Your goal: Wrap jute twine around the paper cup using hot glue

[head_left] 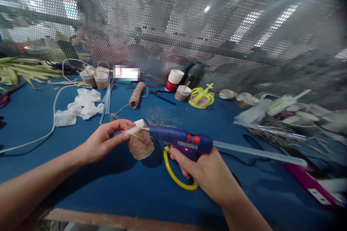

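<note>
Head view: only one I had; the rest was read from it.
Twine-wrapped cup [141, 145]: near the middle of the table [114, 191], between the two hands; white rim up and leaning left, base lower and to the right. Couldn't tell if the base touched down.
Left hand [104, 139]: nearer the cup; thumb and fingers pinched nearly closed on its white rim, from the left.
Right hand [207, 173]: right of the cup and lower; curled round the grip of the blue glue gun [180, 139], no contact with the cup.
Gun axis: ran roughly left-right, nozzle [144, 129] pointing left, glue stick [257, 153] trailing right.
Key relation: nozzle tip at the rim's right edge, close by the left fingers; touching or just beside, couldn't tell. My read: that gap mattered most.
Yellow loop [173, 175]: lay under the gun.
</note>
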A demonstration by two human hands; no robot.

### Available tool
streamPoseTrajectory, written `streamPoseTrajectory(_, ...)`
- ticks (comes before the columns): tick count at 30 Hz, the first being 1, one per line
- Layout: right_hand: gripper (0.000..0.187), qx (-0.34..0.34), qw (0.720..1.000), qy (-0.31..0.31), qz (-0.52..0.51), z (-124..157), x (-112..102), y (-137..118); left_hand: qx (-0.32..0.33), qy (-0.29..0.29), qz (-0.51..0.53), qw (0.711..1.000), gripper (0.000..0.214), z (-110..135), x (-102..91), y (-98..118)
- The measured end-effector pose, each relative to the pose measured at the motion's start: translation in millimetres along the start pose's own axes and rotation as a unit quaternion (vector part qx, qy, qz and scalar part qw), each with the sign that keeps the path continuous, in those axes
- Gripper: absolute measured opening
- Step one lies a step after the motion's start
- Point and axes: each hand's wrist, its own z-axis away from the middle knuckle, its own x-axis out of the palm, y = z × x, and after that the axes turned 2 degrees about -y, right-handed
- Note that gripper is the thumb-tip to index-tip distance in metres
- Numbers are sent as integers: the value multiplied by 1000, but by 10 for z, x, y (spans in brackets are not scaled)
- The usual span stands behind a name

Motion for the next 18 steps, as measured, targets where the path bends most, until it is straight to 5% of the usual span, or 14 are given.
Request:
streamPoseTrajectory(14,31,32,999,-9,-4,-164,-153,52,15,26,-14,999,24,-16,-2,31)
streamPoseTrajectory(18,31,54,995,83,-9,-405,-270,224,26,37,-56,997,21,-21,-26,22)
